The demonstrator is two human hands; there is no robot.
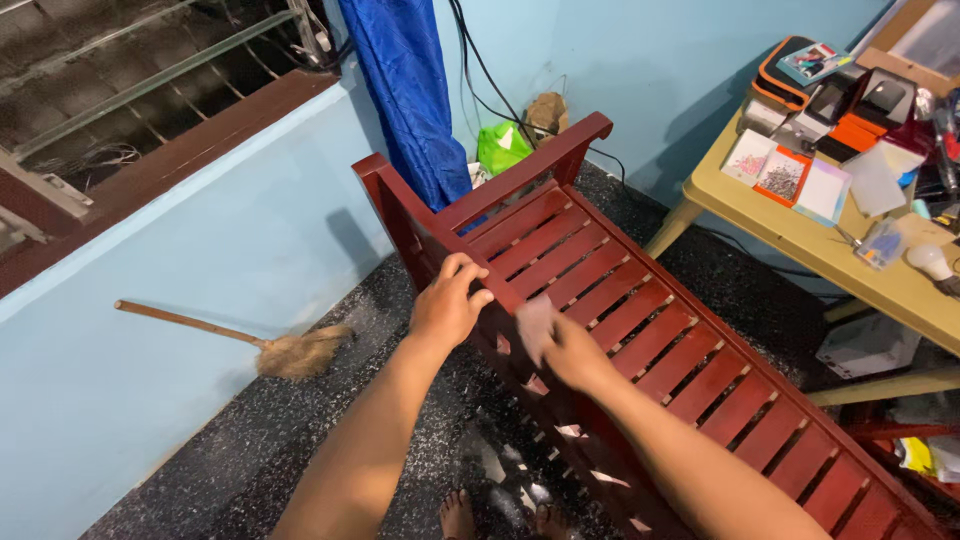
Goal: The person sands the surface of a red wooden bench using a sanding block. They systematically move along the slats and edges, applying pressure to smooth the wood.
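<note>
Item: one red slatted wooden bench frame [640, 320], lying tilted on the speckled dark floor [250, 450], its near top rail toward the person and its far end post up by the wall; the slats are too many, and partly hidden, to count surely. Hands, two: the left hand [448, 305] is curled over the top rail near the frame's upper-left corner, fingers wrapped on the wood, steadying it; the right hand [560, 345] presses a small pale piece, one, seemingly sandpaper or a rag [535, 322], flat against the slats just beside the rail, fingers closed on it. Step judged in hand: rubbing down the slatted face while the other hand braces the frame; the stroke seems to call for firm, even pressure along the slat and a steady hold on the rail. Two bare feet [500, 518] show at the lower edge. Surroundings: one hand broom [290, 350] with wooden handle on the floor by the light blue wall [150, 330]; one blue cloth [405, 90] hanging at the far corner; one green bag [503, 145] behind the frame; one yellowish table [790, 240] at the right, carrying one light bulb [930, 260] near its front edge, cases and small boxes, number uncertain.
</note>
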